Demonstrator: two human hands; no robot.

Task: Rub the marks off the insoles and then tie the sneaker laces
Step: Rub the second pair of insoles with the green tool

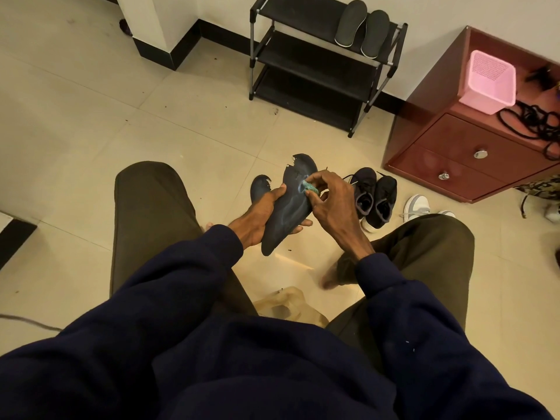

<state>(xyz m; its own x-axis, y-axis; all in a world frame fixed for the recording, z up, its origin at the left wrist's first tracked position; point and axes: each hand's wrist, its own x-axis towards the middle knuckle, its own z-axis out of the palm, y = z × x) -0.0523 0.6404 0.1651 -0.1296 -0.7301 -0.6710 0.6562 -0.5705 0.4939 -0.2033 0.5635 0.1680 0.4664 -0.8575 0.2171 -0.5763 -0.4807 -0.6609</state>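
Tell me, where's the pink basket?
The pink basket sits at the upper right of the head view, on top of the red cabinet, next to a tangle of black cords.

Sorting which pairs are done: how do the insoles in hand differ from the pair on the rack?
The held insoles are navy with torn toes; the rack insoles are grey, pale-edged and intact. The left hand grips the held ones; the rack ones lie side by side on the top shelf. Both are pairs outside shoes.
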